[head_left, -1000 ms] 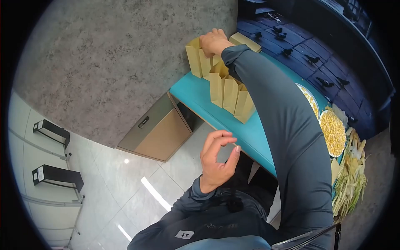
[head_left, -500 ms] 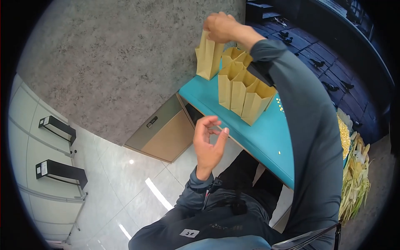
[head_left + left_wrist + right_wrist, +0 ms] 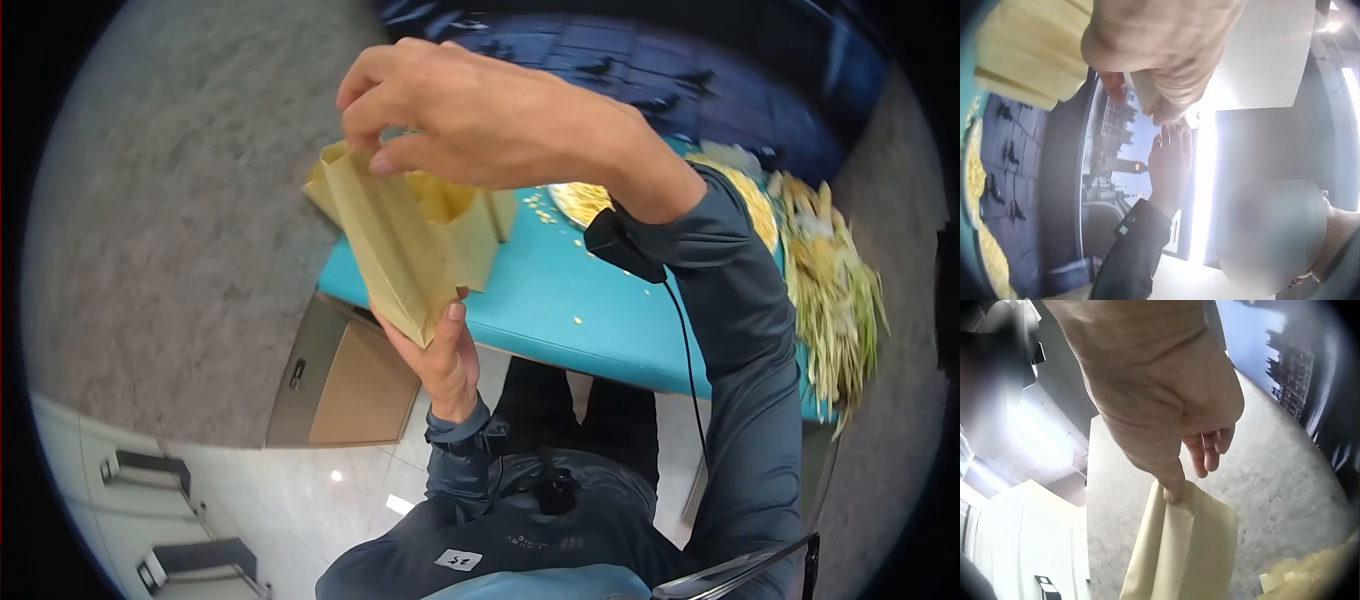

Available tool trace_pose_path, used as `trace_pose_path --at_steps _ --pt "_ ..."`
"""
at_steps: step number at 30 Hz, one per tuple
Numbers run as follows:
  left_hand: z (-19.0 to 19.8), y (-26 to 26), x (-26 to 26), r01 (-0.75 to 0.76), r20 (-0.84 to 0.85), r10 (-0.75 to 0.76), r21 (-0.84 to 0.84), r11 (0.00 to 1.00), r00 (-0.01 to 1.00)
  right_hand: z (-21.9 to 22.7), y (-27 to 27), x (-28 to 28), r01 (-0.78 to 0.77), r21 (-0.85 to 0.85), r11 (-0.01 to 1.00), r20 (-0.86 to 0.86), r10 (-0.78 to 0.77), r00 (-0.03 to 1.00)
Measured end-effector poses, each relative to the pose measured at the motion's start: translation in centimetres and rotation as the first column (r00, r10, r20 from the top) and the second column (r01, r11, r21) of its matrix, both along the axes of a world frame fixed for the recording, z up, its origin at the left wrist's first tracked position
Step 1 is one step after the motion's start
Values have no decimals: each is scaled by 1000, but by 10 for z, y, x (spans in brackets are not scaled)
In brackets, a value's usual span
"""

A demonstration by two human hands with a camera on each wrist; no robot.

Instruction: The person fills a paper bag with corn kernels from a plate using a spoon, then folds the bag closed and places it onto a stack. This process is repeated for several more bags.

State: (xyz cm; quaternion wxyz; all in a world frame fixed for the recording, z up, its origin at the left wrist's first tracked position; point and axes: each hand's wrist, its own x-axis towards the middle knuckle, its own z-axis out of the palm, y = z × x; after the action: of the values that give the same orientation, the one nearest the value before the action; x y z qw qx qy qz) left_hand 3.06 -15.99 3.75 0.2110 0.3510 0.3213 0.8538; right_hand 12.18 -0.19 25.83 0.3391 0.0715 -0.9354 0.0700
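In the head view a tan paper bag (image 3: 385, 245) is held tilted over the near left end of the teal table (image 3: 560, 310). My right hand (image 3: 490, 115) pinches its top rim, thumb on the near side; the right wrist view shows the thumb pressed on the bag's upper edge. Lower down, my left hand (image 3: 445, 365) grips the bag's bottom end, thumb on the front and fingers behind it, mostly hidden. Several other open-topped paper bags (image 3: 475, 240) stand on the table behind, partly covered by the held one.
Corn kernels lie on a round plate (image 3: 580, 203) and on a second plate (image 3: 758, 205) farther right. Loose kernels dot the tabletop. A heap of corn husks (image 3: 825, 290) lies at the right end. A grey wall (image 3: 200, 200) stands on the left, and a cabinet (image 3: 365, 390) below.
My right hand has lifted one paper bag from the far left of the group and brought it nearer. My left hand, empty before, has come up and taken its bottom end.
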Motion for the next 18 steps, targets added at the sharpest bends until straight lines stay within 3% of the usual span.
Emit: trace_pose_path --at_steps 5,7,8,10,12,13,15,18 --pt "-8 26 41 -113 -6 113 -96 989 994 -48 30 62 14 -196 981 -82 -30 996" --pt "-12 40 48 -65 21 68 -134 989 997 -73 19 89 98 -598 796 -247 -299 922" --pt "-15 49 52 -105 -57 97 -159 982 994 -101 20 96 129 -699 703 -283 -439 853" --pt "-15 65 58 -150 -213 103 -219 964 972 -150 1 114 70 -873 482 -251 -569 783" --pt "-19 79 56 -109 -238 50 -238 965 970 -203 -14 117 38 -933 359 -240 -695 678" --pt "-23 87 55 -73 -268 -1 -265 962 963 -218 -15 120 36 -932 361 -244 -696 675" --pt "-28 102 55 -71 -262 4 -247 966 965 -239 -17 123 19 -958 287 -228 -797 559" --pt "-28 120 59 -9 -182 -39 -259 966 983 -251 -14 126 -43 -969 243 -227 -808 544"
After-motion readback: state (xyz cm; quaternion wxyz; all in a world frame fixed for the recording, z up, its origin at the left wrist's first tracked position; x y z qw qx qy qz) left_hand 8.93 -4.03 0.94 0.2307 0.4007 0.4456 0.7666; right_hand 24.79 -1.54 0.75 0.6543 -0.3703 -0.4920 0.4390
